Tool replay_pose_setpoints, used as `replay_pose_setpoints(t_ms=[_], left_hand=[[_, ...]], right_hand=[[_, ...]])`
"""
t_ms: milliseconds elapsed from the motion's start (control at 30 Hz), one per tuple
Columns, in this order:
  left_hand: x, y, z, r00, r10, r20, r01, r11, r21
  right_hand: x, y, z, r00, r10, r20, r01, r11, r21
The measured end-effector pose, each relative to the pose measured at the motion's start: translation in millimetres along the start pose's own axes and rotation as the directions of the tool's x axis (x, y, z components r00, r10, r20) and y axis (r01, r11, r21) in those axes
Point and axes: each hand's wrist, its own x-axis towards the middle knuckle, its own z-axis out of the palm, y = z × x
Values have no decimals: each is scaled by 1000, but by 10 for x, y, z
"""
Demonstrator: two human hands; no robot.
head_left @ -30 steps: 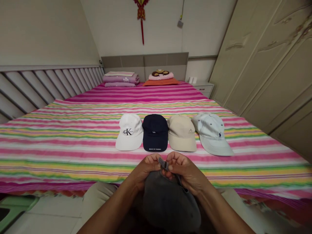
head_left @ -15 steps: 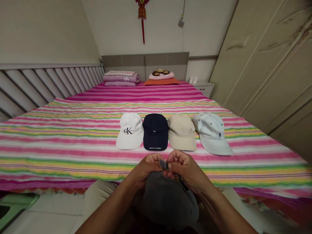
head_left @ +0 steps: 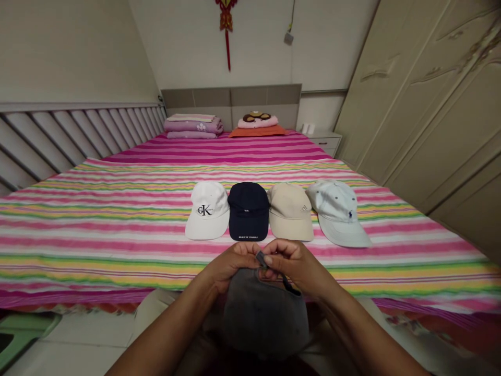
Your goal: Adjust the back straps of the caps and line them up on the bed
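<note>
A dark grey cap point(head_left: 266, 316) hangs below my hands, its rear opening and adjusting strap turned up towards the bed. My left hand point(head_left: 235, 263) pinches the left side of the strap near a small grey tab. On the other side, the fingers of my right hand point(head_left: 291, 261) close on the strap and buckle area, which they partly cover. Beyond my hands a row of caps lies on the bed: a white cap point(head_left: 207, 211), a navy cap point(head_left: 248, 211), a beige cap point(head_left: 290, 211) and a pale blue cap point(head_left: 340, 213), brims facing me.
The bed carries a striped cover point(head_left: 97, 224). Folded purple bedding point(head_left: 191, 127) and a pink and orange pile point(head_left: 258, 125) sit by the headboard point(head_left: 211, 96). A slatted rail point(head_left: 78, 133) runs along the left, a wardrobe point(head_left: 422, 115) along the right. A green stool point(head_left: 23, 334) stands lower left.
The grey cap has shifted slightly left and tilted, so its rear opening shows more. My fingers have moved closer together over the strap's tab. The caps on the bed stay in place.
</note>
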Motion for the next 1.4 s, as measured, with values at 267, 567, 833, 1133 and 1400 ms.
replay_pose_setpoints(t_ms=[267,567,833,1133,1400], left_hand=[[-62,-12,-32,999,-30,-10,31,999,27],[-106,-44,36,997,-21,-74,21,1000,-1],[-142,-81,100,990,77,-121,-72,996,45],[-130,-128,116,998,39,-49,-38,999,19],[-154,-139,99,998,-44,-37,46,997,65]], right_hand=[[-11,-39,-4,1000,-20,2,20,1000,-11],[1,0,28,989,-141,-34,142,989,41],[-14,32,2,983,-173,-59,175,985,14],[-34,35,37,967,-240,-83,236,970,-59],[-12,56,5,967,-224,-118,221,974,-39]])
